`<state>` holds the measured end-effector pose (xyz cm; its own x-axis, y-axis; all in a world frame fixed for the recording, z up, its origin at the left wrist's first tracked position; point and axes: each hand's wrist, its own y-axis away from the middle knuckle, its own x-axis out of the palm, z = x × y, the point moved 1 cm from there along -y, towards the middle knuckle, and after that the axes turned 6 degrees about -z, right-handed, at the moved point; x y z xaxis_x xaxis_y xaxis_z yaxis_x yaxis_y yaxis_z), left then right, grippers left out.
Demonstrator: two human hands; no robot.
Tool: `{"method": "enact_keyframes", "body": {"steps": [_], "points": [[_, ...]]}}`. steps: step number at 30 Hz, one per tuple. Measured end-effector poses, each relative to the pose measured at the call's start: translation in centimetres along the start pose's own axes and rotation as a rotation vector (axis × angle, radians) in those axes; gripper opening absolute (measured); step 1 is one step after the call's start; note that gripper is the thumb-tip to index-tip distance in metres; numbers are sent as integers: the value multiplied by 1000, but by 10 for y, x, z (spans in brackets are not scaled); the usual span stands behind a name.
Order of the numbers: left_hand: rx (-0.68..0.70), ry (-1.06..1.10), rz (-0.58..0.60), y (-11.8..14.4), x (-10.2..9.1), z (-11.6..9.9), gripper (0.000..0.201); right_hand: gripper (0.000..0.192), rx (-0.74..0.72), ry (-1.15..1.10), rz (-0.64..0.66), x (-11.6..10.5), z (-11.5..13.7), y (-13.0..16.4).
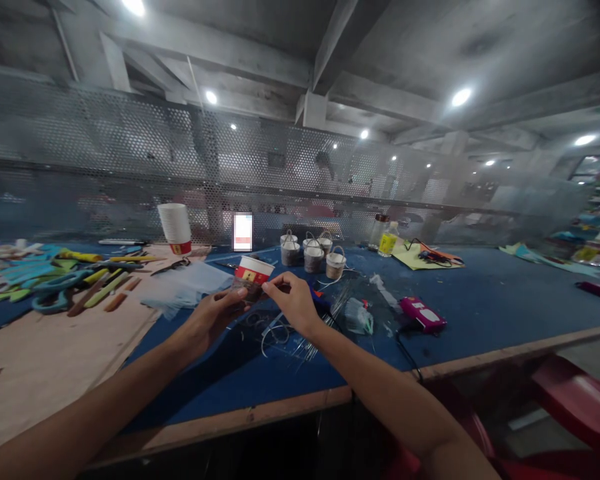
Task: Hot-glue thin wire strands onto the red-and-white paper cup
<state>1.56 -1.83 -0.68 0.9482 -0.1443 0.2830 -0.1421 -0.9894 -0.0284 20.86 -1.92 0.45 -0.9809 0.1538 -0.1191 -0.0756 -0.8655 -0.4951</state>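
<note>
A small red-and-white paper cup is held just above the blue table. My left hand grips its lower part from the left, where a dark wrap covers the cup. My right hand pinches the cup's right side near the rim with thumb and forefinger. Thin bent wires lie on the table right under both hands. Several finished little buckets with wire handles stand behind the cup.
A stack of paper cups stands at the back left. Scissors and coloured tools lie on a wooden board at left. A pink glue gun, a plastic bag and bottles are at right. A perforated metal screen backs the table.
</note>
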Motion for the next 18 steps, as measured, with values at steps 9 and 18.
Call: {"method": "enact_keyframes", "body": {"steps": [9, 18], "points": [[-49, 40, 35, 1, -1, 1, 40, 31, 25, -57, 7, 0, -6, -5], [12, 62, -35, -3, -3, -3, 34, 36, 158, -198, 198, 6, 2, 4]]}}
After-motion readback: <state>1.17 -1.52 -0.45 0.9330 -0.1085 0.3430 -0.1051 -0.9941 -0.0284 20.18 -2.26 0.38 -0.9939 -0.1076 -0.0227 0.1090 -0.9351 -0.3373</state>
